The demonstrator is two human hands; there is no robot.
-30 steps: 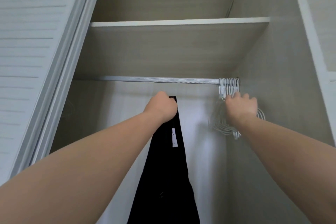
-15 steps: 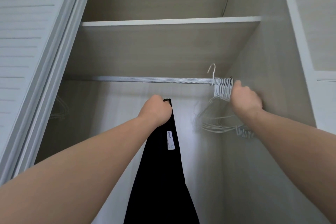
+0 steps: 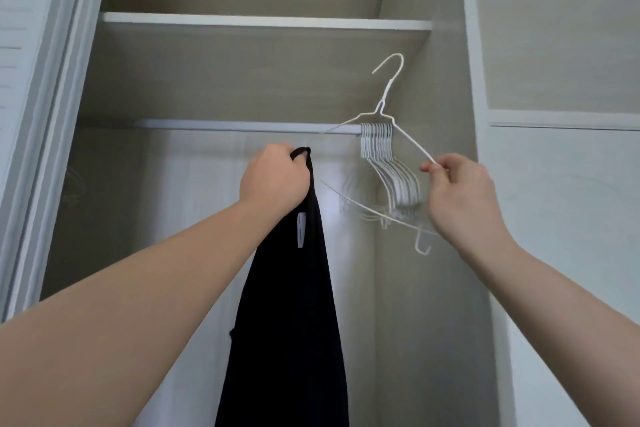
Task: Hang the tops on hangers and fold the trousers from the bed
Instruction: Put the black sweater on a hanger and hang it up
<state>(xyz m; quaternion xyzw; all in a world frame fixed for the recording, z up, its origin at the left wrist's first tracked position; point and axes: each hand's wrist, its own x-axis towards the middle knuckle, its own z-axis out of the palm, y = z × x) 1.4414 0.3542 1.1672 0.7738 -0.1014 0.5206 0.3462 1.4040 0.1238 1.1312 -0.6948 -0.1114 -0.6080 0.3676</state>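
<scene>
I see the black top (image 3: pixel 291 305) hanging long and narrow in front of the open wardrobe (image 3: pixel 436 288), with a small white label near its upper edge. My left hand (image 3: pixel 275 177) holds it just under the rail (image 3: pixel 242 126), the fingers curled tight around a loop of the cloth. My right hand (image 3: pixel 460 194) pinches the shoulder wire of one white hanger (image 3: pixel 390 84) between thumb and fingertips; this hanger is tilted, and its hook stands above the rail and free of it. Inside the wardrobe, a bunch of white hangers (image 3: pixel 377 139) hangs at the right end of the rail, too blurred to count. The thin bar with a small hook below them perhaps belongs to the held hanger. A shelf (image 3: pixel 263 21) lies above the rail.
</scene>
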